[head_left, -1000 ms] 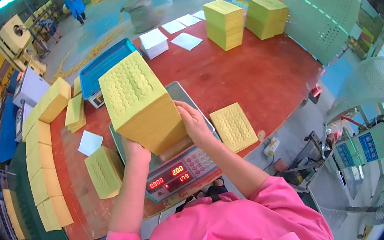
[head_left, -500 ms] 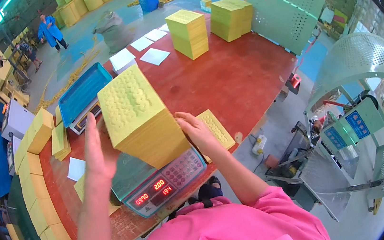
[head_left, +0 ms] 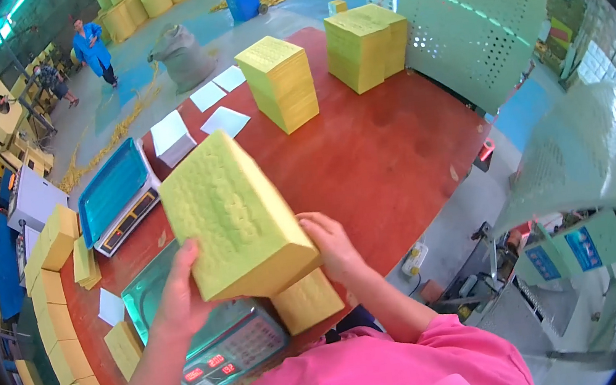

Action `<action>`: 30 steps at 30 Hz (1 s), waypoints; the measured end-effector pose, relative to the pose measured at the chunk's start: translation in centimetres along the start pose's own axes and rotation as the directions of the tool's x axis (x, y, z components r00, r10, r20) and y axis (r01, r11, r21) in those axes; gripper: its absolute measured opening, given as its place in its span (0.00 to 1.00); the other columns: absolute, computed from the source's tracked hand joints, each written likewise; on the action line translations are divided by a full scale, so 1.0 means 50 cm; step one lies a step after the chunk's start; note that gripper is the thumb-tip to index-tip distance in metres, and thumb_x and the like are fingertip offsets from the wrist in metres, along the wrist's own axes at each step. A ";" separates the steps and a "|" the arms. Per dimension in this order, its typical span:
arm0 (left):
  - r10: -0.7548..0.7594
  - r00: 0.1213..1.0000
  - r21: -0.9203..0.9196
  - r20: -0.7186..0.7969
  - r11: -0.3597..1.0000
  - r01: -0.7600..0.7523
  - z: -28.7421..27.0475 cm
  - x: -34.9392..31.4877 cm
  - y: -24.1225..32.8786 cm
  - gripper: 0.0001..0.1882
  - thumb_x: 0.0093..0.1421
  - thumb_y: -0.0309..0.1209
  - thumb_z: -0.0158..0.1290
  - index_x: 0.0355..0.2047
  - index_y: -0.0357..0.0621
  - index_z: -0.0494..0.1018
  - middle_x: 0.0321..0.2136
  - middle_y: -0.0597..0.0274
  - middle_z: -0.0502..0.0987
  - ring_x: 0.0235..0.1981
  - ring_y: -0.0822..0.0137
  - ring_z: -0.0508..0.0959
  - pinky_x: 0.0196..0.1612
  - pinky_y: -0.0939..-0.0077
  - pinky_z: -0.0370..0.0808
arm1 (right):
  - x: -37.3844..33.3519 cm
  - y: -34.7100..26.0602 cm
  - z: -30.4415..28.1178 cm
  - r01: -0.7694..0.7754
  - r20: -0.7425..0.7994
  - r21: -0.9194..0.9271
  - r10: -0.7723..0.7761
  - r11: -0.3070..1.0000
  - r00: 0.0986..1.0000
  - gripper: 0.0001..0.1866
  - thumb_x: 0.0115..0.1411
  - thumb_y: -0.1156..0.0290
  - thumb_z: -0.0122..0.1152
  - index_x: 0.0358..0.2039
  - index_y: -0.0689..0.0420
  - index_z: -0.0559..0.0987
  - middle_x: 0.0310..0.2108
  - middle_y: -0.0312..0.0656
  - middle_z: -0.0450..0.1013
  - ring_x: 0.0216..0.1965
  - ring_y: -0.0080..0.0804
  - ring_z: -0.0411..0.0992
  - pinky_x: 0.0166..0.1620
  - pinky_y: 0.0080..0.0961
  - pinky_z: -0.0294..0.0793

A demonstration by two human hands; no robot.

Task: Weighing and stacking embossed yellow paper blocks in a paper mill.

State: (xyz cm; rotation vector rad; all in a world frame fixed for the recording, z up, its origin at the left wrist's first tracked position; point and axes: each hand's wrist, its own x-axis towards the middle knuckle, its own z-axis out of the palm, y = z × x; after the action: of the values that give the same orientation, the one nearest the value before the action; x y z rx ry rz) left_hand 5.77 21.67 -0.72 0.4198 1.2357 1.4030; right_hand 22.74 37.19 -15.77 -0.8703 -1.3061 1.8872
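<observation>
A thick stack of yellow paper sheets (head_left: 238, 216), embossed on top, is tilted between my two hands above the digital scale (head_left: 247, 350). My left hand (head_left: 181, 296) grips its lower left side, thumb against the edge. On the other side, my right hand (head_left: 332, 247) holds the right edge with bent fingers. The stack hides part of the scale's green pan (head_left: 149, 289). Beneath its right end, next to the scale's keypad, lies a low pile of yellow paper (head_left: 308, 308).
Tall yellow stacks (head_left: 281, 84) (head_left: 360, 51) stand on the red table (head_left: 388, 159). White paper (head_left: 172, 138) and a second scale with a blue tray (head_left: 114, 193) are at left. Yellow blocks (head_left: 62, 323) line the left edge. A perforated metal guard (head_left: 475, 18) rises at far right. A person in blue (head_left: 92, 53) is beyond.
My left hand has gone from flat beside the stack to gripping it. The stack now tilts with its top toward me. The view has shifted, showing more of the scale's pan.
</observation>
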 end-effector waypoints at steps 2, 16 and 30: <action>-0.038 0.998 -0.006 0.050 0.999 0.038 0.052 0.092 -0.011 0.35 0.64 0.55 0.48 0.64 0.47 0.61 0.57 0.53 0.72 0.54 0.50 0.76 0.47 0.40 0.78 | 0.067 -0.030 -0.088 -0.035 -0.053 0.032 0.037 0.999 0.998 0.17 0.67 0.66 0.52 0.48 0.67 0.77 0.44 0.43 0.77 0.46 0.28 0.72 0.50 0.25 0.71; -0.100 0.989 0.082 -0.107 0.991 0.109 0.361 0.689 -0.034 0.38 0.61 0.56 0.50 0.66 0.50 0.58 0.62 0.51 0.63 0.64 0.46 0.62 0.55 0.26 0.65 | 0.543 -0.083 -0.492 -0.003 -0.101 -0.104 -0.008 0.995 0.995 0.18 0.69 0.68 0.47 0.51 0.68 0.77 0.46 0.45 0.77 0.47 0.31 0.74 0.51 0.26 0.71; 0.533 0.577 0.785 0.619 -0.404 -0.470 0.414 0.658 -0.025 0.44 0.51 0.38 0.66 0.67 0.46 0.59 0.67 0.49 0.58 0.68 0.49 0.58 0.67 0.43 0.56 | 0.380 -0.048 -0.423 0.169 -0.138 -0.502 -0.272 0.848 0.952 0.07 0.58 0.77 0.65 0.35 0.64 0.77 0.29 0.44 0.78 0.30 0.26 0.76 0.34 0.25 0.75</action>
State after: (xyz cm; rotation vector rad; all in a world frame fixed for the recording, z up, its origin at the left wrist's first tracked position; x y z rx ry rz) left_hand 14.37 59.12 -6.82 2.4483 2.1419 0.7572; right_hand 30.02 64.02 -22.07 -1.0750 -1.7020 1.2640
